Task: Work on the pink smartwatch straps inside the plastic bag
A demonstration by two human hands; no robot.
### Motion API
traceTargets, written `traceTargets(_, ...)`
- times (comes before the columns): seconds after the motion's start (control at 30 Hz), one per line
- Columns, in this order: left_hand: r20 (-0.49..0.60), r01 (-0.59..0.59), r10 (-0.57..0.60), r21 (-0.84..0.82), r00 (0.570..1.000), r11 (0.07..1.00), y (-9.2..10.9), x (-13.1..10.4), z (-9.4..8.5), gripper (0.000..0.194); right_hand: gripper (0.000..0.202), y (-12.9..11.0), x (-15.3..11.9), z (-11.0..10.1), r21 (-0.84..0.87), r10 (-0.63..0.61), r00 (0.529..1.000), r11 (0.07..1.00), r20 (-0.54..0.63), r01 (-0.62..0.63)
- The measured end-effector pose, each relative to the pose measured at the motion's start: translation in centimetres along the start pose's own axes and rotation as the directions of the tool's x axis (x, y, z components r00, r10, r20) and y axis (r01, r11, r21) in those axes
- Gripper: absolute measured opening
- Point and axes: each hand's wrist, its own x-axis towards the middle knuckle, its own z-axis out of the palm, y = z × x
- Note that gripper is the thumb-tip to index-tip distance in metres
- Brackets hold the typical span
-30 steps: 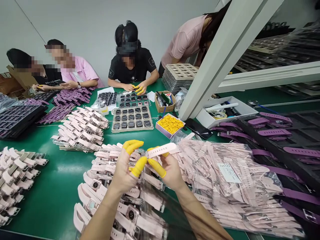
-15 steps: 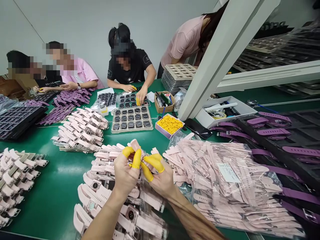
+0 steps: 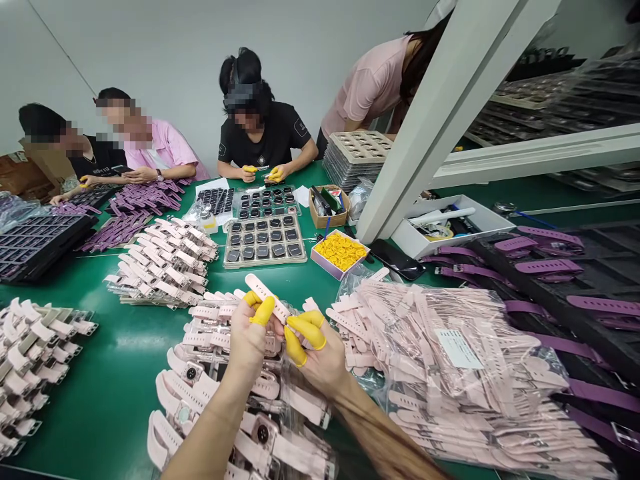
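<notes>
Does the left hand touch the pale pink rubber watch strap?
Touching. The head view shows the left hand pinching the pale pink rubber watch strap between its yellow-capped fingertips.

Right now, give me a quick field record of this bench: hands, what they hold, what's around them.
left hand: pinches pink strap, yellow finger cots on
right hand: fingers at the same strap, yellow cots on
below hands: pink watches in clear wrap
right of hands: bag of pink straps
ahead: tray of watch faces, box of yellow cots
surface: green table
</notes>
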Motion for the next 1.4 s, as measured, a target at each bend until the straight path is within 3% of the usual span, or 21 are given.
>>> traceTargets(0.1, 0.232, -0.190, 0.141, 0.203, 0.962, 0.961, 0.3, 0.0, -1.1, 0.028, 0.028, -0.2, 0.6, -0.6, 0.008, -0.001, 1.000, 1.000, -0.023, 0.001)
traceTargets(0.17, 0.451, -0.348, 0.182, 0.318, 0.874, 0.882, 0.5, -0.1, -1.5, 0.029, 0.022, -0.3, 0.9, -1.1, 0.042, 0.074, 0.996, 0.997, -0.058, -0.072)
traceTargets(0.23, 0.558, -0.432, 0.168, 0.384, 0.813, 0.816, 0.7, -0.3, -1.5, 0.035, 0.012, -0.5, 1.1, -1.4, 0.157, 0.200, 0.977, 0.970, -0.067, -0.188)
traceTargets(0.27, 0.553, -0.436, 0.168, 0.398, 0.816, 0.807, 0.8, -0.4, -1.3, 0.037, 0.007, -0.6, 1.3, -1.5, 0.237, 0.254, 0.965, 0.943, -0.061, -0.233)
traceTargets(0.33, 0.470, -0.394, 0.188, 0.390, 0.863, 0.832, 0.9, -0.7, -1.0, 0.035, 0.008, -0.8, 1.6, -1.6, 0.384, 0.324, 0.944, 0.880, -0.057, -0.279)
traceTargets(0.43, 0.375, -0.299, 0.170, 0.319, 0.911, 0.899, 1.2, -0.9, -0.8, 0.035, 0.018, -0.8, 2.0, -1.7, 0.465, 0.376, 0.923, 0.834, -0.087, -0.296)
traceTargets(0.5, 0.390, -0.263, 0.158, 0.232, 0.907, 0.937, 1.3, -0.9, -1.0, 0.039, 0.026, -0.5, 2.2, -1.9, 0.464, 0.386, 0.922, 0.821, -0.026, -0.331)
traceTargets(0.57, 0.398, -0.217, 0.155, 0.115, 0.904, 0.969, 1.2, -0.7, -1.2, 0.043, 0.031, -0.2, 2.2, -2.1, 0.469, 0.353, 0.930, 0.807, 0.106, -0.360)
traceTargets(0.67, 0.354, -0.170, 0.159, 0.000, 0.922, 0.985, 0.9, -0.5, -1.2, 0.042, 0.037, 0.1, 2.3, -2.1, 0.520, 0.309, 0.922, 0.762, 0.233, -0.387)
traceTargets(0.8, 0.326, -0.162, 0.161, -0.025, 0.932, 0.986, 0.7, -0.6, -0.9, 0.044, 0.045, -0.1, 2.4, -1.4, 0.607, 0.357, 0.886, 0.646, 0.296, -0.463)
traceTargets(0.93, 0.320, -0.153, 0.172, -0.086, 0.932, 0.985, 0.7, -0.5, -1.0, 0.040, 0.038, 0.3, 1.9, -0.5, 0.657, 0.354, 0.886, 0.596, 0.300, -0.461)
traceTargets(1.03, 0.288, -0.146, 0.180, -0.136, 0.940, 0.980, 0.9, -0.1, -1.4, 0.037, 0.041, 0.9, 1.4, -0.1, 0.636, 0.380, 0.880, 0.611, 0.286, -0.471)
traceTargets(1.13, 0.338, -0.132, 0.136, -0.036, 0.931, 0.991, 1.1, 0.2, -2.1, 0.040, 0.042, 1.2, 1.2, -0.4, 0.573, 0.410, 0.868, 0.654, 0.279, -0.493)
traceTargets(1.27, 0.420, -0.214, 0.116, 0.193, 0.900, 0.958, 1.1, 0.4, -2.8, 0.035, 0.032, 1.1, 2.1, -1.9, 0.464, 0.291, 0.905, 0.784, 0.311, -0.412)
traceTargets(1.4, 0.398, -0.236, 0.166, 0.134, 0.902, 0.962, 1.0, 0.6, -2.9, 0.041, 0.028, 1.5, 2.9, -2.8, 0.400, 0.228, 0.930, 0.854, 0.287, -0.333)
